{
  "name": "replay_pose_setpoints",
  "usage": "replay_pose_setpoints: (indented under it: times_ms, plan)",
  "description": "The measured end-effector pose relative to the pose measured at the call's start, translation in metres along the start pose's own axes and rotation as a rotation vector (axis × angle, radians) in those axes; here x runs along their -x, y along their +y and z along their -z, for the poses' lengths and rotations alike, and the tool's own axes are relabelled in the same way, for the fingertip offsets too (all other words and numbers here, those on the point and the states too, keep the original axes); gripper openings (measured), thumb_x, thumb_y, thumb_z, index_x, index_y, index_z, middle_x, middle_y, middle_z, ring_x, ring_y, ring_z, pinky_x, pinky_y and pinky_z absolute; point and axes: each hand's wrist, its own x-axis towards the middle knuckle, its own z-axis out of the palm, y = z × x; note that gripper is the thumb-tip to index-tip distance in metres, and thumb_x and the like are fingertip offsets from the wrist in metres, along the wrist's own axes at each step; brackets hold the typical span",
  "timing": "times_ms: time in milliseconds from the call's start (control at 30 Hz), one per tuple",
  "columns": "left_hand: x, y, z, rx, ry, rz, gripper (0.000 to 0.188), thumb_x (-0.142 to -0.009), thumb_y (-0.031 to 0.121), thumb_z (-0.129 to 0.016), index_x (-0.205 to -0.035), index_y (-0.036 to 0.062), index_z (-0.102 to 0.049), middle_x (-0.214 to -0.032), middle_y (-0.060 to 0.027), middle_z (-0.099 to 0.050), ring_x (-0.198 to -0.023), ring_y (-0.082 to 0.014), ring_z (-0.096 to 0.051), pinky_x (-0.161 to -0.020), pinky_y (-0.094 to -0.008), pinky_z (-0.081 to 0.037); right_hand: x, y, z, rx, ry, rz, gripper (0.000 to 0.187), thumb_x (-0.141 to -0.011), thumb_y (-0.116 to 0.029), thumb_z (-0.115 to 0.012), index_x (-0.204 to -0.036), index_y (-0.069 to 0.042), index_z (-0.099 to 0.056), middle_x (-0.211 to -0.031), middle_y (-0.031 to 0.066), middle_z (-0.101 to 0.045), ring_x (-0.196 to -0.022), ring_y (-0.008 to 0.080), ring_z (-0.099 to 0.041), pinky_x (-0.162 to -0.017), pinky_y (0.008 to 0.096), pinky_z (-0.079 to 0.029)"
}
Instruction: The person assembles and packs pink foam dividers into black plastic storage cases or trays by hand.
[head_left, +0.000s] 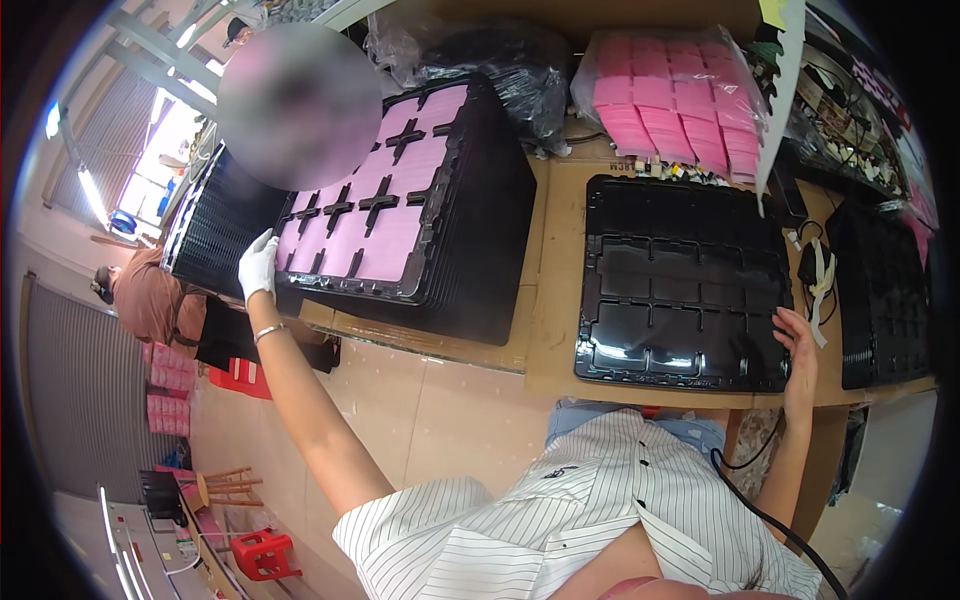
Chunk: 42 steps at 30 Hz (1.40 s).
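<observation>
Your bare right hand (798, 350) is at the right edge of the black tray (690, 290), toward its near corner. Its fingertips meet the rim and show slightly apart from each other; the thumb is hidden, so you cannot tell whether they grip. The tray lies flat on the cardboard-covered table (560, 260), in front of you, its molded compartments facing up. Right of the tray stands another black tray stack (885, 300). Left of the tray rises a tall tray stack (485, 230) with pink sheets (385, 252) on top. Your gloved left hand (259, 268) is at that stack's far-left edge, fingers bent; you cannot tell whether they clamp it. Beyond the tray sits a clear bag of pink pieces (680, 100).
</observation>
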Motion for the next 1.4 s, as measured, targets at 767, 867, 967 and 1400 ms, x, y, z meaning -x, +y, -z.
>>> replay_pose_setpoints:
  times_ms: [767, 867, 967, 1400]
  plan:
    - [0.293, 0.395, -0.275, 0.17, -0.671, -1.091, 0.024, -0.093, 0.017, -0.055, -0.11, 0.0089, -0.069, -0.087, -0.0179, -0.069, -0.075, -0.0353, -0.067, -0.066, -0.0424, -0.054, -0.079, -0.065, -0.095, -0.657, -0.103, -0.059, 0.033, -0.089, 0.002, -0.066, -0.121, 0.002, -0.06, -0.103, 0.0048, -0.063, -0.093, 0.0102, -0.061, -0.081, 0.0251, -0.053]
    - [0.305, 0.373, -0.277, 0.24, -0.634, -0.996, 0.023, -0.094, 0.018, -0.056, -0.111, 0.0086, -0.069, -0.083, -0.0171, -0.069, -0.072, -0.0353, -0.067, -0.065, -0.0421, -0.054, -0.074, -0.062, -0.091, -0.699, -0.332, -0.169, 0.031, -0.091, -0.002, -0.065, -0.122, 0.001, -0.059, -0.1, 0.004, -0.064, -0.087, 0.0098, -0.061, -0.077, 0.0246, -0.052]
    - [0.312, 0.354, -0.279, 0.177, -0.63, -0.944, 0.023, -0.095, 0.019, -0.056, -0.113, 0.0117, -0.068, -0.078, -0.0116, -0.069, -0.067, -0.0328, -0.066, -0.06, -0.0418, -0.052, -0.078, -0.068, -0.093, -0.368, -0.502, -0.157, 0.015, -0.096, -0.013, -0.062, -0.105, -0.001, -0.061, -0.091, 0.0035, -0.064, -0.079, 0.0091, -0.06, -0.068, 0.0265, -0.051]
    - [0.299, 0.327, -0.284, 0.307, -0.784, -0.341, 0.023, -0.097, 0.017, -0.054, -0.113, 0.0068, -0.067, -0.088, -0.0212, -0.068, -0.074, -0.0351, -0.068, -0.067, -0.0386, -0.054, -0.096, -0.061, -0.114, 0.855, -0.001, 1.341, 0.023, -0.08, -0.029, -0.071, -0.074, -0.018, -0.052, -0.068, -0.0023, -0.044, -0.061, 0.0129, -0.046, -0.05, 0.027, -0.031]
